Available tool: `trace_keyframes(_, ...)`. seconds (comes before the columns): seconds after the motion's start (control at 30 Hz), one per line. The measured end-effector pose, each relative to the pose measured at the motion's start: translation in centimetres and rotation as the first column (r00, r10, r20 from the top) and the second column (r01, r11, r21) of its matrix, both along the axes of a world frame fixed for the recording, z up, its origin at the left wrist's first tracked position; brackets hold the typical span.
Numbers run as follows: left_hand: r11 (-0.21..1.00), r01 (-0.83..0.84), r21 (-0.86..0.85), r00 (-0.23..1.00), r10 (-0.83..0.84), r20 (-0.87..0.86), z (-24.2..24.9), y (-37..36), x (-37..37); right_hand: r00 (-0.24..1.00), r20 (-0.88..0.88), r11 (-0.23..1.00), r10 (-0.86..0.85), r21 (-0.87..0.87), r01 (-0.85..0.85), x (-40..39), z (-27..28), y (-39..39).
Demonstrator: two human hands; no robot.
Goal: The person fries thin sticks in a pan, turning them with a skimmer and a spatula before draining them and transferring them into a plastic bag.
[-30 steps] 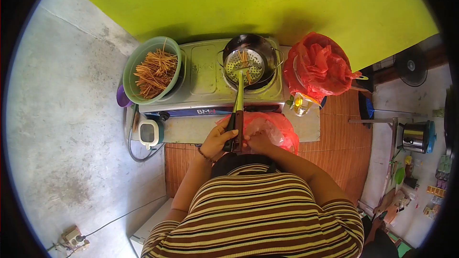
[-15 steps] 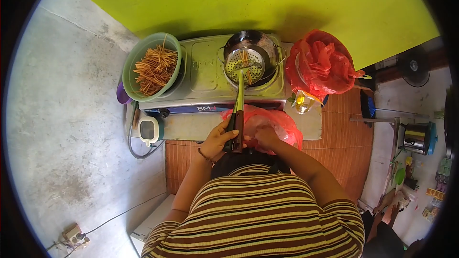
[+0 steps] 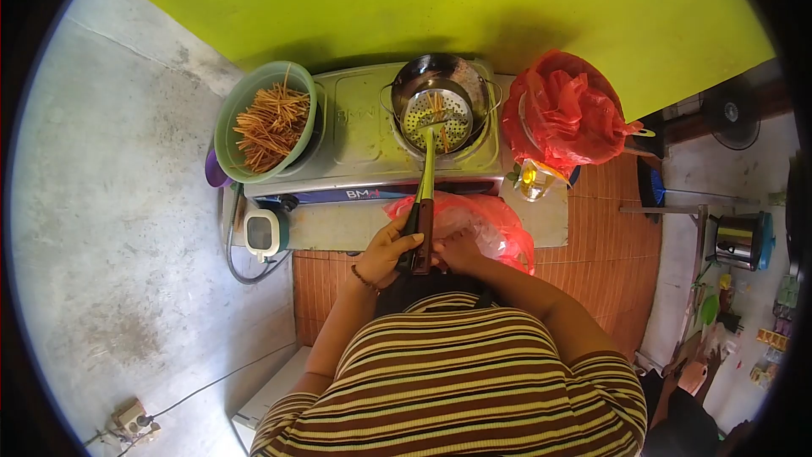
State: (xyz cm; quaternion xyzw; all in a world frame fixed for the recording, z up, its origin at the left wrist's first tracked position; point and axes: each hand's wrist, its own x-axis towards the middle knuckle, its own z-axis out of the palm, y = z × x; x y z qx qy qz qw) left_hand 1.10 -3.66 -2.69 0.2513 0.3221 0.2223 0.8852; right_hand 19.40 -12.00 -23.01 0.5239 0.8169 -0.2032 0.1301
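My left hand [image 3: 391,252] is closed around long handles held side by side, one black and one brown. They belong to a perforated skimmer [image 3: 451,110] with a lime-green shaft [image 3: 428,171] running over it. The skimmer's round head is over a metal wok [image 3: 431,73], with a few thin golden-brown sticks [image 3: 436,104] on it. My right hand [image 3: 459,252] is beside the handle ends, at the near edge of a red plastic bag [image 3: 505,227]. Its fingers look curled, and I cannot tell what they hold.
The wok sits on a gas stove [image 3: 359,131]. At left, a green basin [image 3: 226,123] holds many fried sticks. A white-lidded container [image 3: 262,233] stands in front. To the right are a red bag-lined container [image 3: 567,110] and an oil pouch [image 3: 534,181].
My right hand has shifted slightly left, out of the red bag's opening and toward the handles. The skimmer stays over the wok in my left hand.
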Motion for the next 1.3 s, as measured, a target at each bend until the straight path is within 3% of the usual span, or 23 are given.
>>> trace_keyframes(0.03, 1.0, -0.014, 0.008, 1.0, 0.014, 0.001, 0.2, 0.0, 0.0, 0.996, 0.081, 0.999, 0.031, 0.023, -0.033, -0.2, -0.5, 0.1)
trace_keyframes(0.13, 0.999, -0.038, 0.028, 0.999, 0.038, -0.006, 0.7, -0.1, 0.0, 0.988, -0.035, 0.977, 0.152, -0.148, -0.156, 0.8, 2.0, 0.9)
trace_keyframes(0.33, 0.994, -0.041, 0.097, 0.999, 0.043, -0.018, 0.3, 0.4, -0.5, 0.937, -0.338, 0.953, -0.09, -0.303, -0.018, 3.0, 8.1, 1.3)
trace_keyframes(0.43, 0.995, -0.045, 0.088, 0.999, 0.045, 0.001, 0.9, 0.6, -0.5, 0.854, -0.483, 0.95, -0.193, -0.311, 0.039, 3.7, 10.1, 0.9)
trace_keyframes(0.53, 0.994, -0.048, 0.095, 0.999, 0.046, 0.018, 0.6, 0.7, -0.5, 0.799, -0.573, 0.969, -0.184, -0.24, 0.051, 4.1, 12.0, 0.6)
trace_keyframes(0.63, 0.994, -0.043, 0.105, 0.999, 0.042, 0.015, 1.0, 0.6, -0.6, 0.696, -0.551, 0.786, -0.46, -0.618, 0.03, 5.1, 15.2, 1.8)
trace_keyframes(0.73, 0.993, -0.037, 0.111, 0.999, 0.036, 0.009, 1.3, 0.6, -0.5, 0.623, -0.698, 0.805, -0.353, -0.566, -0.178, 6.3, 14.2, 2.7)
trace_keyframes(0.83, 0.993, -0.027, 0.111, 1.0, 0.027, 0.006, 1.4, 0.7, -0.4, 0.648, -0.705, 0.831, -0.288, -0.52, -0.198, 6.5, 12.5, 3.5)
trace_keyframes(0.93, 0.993, -0.024, 0.12, 1.0, 0.024, 0.003, 1.1, 0.9, -0.4, 0.758, -0.629, 0.923, -0.17, -0.372, -0.102, 5.6, 11.5, 3.9)
trace_keyframes(1.03, 0.992, -0.018, 0.124, 1.0, 0.018, 0.001, 1.3, 1.2, -0.2, 0.844, -0.47, 0.873, -0.257, -0.488, -0.006, 4.8, 12.4, 5.5)
trace_keyframes(1.1, 0.992, -0.016, 0.126, 1.0, 0.016, 0.002, 1.4, 1.5, 0.0, 0.846, -0.522, 0.994, -0.111, -0.052, 0.098, 4.0, 10.6, 6.1)
trace_keyframes(1.13, 0.992, -0.018, 0.126, 1.0, 0.016, 0.011, 1.4, 1.6, 0.2, 0.853, -0.521, 0.975, -0.034, 0.172, 0.144, 3.8, 9.2, 6.3)
trace_keyframes(1.23, 0.994, -0.014, 0.109, 1.0, 0.012, 0.021, 1.4, 1.9, 0.3, 0.91, -0.412, 0.929, -0.041, 0.32, 0.187, 2.6, 5.9, 6.3)
trace_keyframes(1.3, 0.995, 0.007, 0.095, 1.0, -0.009, 0.015, 1.4, 2.1, 0.3, 0.963, -0.247, 0.955, -0.109, 0.241, 0.17, 2.2, 5.3, 5.0)
